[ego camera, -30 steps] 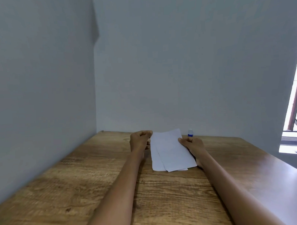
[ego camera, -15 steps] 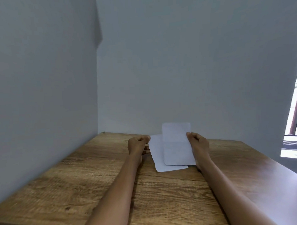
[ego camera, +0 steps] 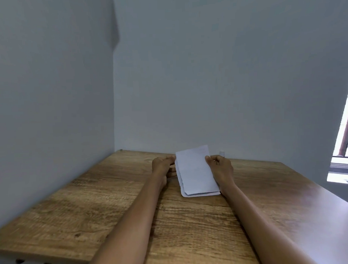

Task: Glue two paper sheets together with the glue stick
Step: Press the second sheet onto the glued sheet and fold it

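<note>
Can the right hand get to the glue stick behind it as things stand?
Probably yes. The glue stick stands on the table just beyond the right hand, nothing between them. But that hand is pinching the top sheet, so it would likely have to let go first.

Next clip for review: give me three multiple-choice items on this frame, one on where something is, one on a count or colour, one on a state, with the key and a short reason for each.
1. Where does the top sheet lie?
A. On the lower sheet
B. On the floor
C. Pinned to the wall

2. How many white paper sheets show?
A. One
B. Two
C. Five

3. What is the right hand doing?
A. Hanging off the table
B. Holding scissors
C. Pinching the top sheet's right edge

Key:
1 A, the lower sheet peeks out along its near and left edges on the wooden table.
2 B, two offset edges show.
3 C, its fingertips meet the sheet's edge; the left hand touches the left edge.
</note>
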Demonstrator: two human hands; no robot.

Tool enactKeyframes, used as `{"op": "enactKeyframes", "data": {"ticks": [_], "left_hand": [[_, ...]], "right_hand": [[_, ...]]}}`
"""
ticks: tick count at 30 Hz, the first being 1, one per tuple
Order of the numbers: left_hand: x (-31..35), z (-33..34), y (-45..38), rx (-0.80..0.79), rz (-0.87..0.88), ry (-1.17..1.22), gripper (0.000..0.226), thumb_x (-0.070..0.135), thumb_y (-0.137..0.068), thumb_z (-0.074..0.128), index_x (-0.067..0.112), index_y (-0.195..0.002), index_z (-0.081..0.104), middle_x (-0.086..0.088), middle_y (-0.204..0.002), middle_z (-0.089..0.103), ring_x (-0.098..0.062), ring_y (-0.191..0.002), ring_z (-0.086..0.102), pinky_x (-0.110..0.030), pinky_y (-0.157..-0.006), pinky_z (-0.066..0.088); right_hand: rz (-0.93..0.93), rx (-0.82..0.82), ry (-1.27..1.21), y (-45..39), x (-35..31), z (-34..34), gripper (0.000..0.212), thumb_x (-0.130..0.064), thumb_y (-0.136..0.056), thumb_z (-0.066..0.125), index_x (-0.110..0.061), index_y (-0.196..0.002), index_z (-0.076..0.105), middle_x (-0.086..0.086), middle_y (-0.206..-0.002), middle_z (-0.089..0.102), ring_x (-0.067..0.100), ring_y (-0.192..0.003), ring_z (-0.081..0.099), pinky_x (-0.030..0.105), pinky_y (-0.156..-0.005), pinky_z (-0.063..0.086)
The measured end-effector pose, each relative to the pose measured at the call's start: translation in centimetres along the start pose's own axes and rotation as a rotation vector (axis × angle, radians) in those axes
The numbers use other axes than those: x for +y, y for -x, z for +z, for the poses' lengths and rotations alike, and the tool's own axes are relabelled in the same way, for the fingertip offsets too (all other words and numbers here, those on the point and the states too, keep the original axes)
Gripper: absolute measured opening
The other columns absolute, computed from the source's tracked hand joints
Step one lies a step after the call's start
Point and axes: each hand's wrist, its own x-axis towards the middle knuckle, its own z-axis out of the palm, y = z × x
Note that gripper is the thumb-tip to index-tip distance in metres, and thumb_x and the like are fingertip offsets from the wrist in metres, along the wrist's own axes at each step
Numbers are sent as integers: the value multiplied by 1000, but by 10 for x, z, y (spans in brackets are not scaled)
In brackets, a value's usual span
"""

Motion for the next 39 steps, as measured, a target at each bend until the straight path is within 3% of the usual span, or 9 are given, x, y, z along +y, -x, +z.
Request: {"op": "enactKeyframes", "data": {"ticks": [3,6,8,12,20,27,31,34,39], "left_hand": [[2,1,3,-22,-6,9,8,11,-90,60,5,-91,65,-4,-77,66,-6,-41,61,-17,-37,46],[1,1,1,-20,3,46,7,11,-91,59,8,-86,63,-4,-76,65,-3,-36,60,-17,-37,47],[0,1,0,-15,7,70,8,12,-90,60,5,-94,63,-4,-75,65,-3,-35,58,-17,-38,49],[-1,1,0,-16,5,81,18,13,-90,61,3,-105,61,-4,-77,66,-4,-38,61,-18,-39,50],[-3,0,-3,-27,9,76,19,13,-89,63,3,-105,62,-4,-78,66,-5,-41,61,-19,-42,51],[-3,3,-4,-4,39,65,7,11,-91,59,6,-88,63,-5,-76,67,-16,-59,61,-18,-40,50],[-3,4,-6,42,72,71,9,10,-91,59,2,-92,64,-7,-72,64,-14,-50,56,-17,-37,45],[-4,4,-9,65,85,74,10,10,-91,59,6,-82,63,-7,-71,64,-14,-48,55,-17,-38,46],[-6,3,-14,73,84,62,9,10,-91,59,6,-83,62,-8,-68,60,-16,-50,51,-20,-39,44]], "right_hand": [[-4,3,28,0,1,1,27,-33,-92,58,-9,-100,69,3,-96,69,16,-88,59,25,-68,37],[-7,6,52,0,1,3,28,-34,-92,58,-10,-100,69,3,-96,68,15,-87,59,25,-70,37],[-11,8,78,0,1,5,29,-35,-92,57,-10,-101,68,3,-97,69,16,-86,59,25,-68,37],[-35,10,115,2,-1,5,28,-33,-93,56,-10,-102,68,3,-96,68,15,-85,58,22,-59,37],[-48,8,154,5,-3,4,27,-34,-92,56,-11,-101,68,3,-94,67,15,-83,58,18,-57,35],[-23,-36,69,8,-5,3,20,-35,-88,62,-17,-97,62,-4,-85,63,15,-81,59,24,-60,41],[36,-33,-130,8,-3,-3,14,-36,-87,64,-22,-88,62,-7,-86,63,10,-84,59,29,-77,48],[121,-102,-209,7,0,-6,13,-32,-90,61,-21,-87,68,-3,-93,70,16,-89,65,36,-85,52],[147,-114,-232,6,0,-7,11,-23,-89,64,-14,-89,70,2,-93,70,19,-85,63,32,-74,51]]}}
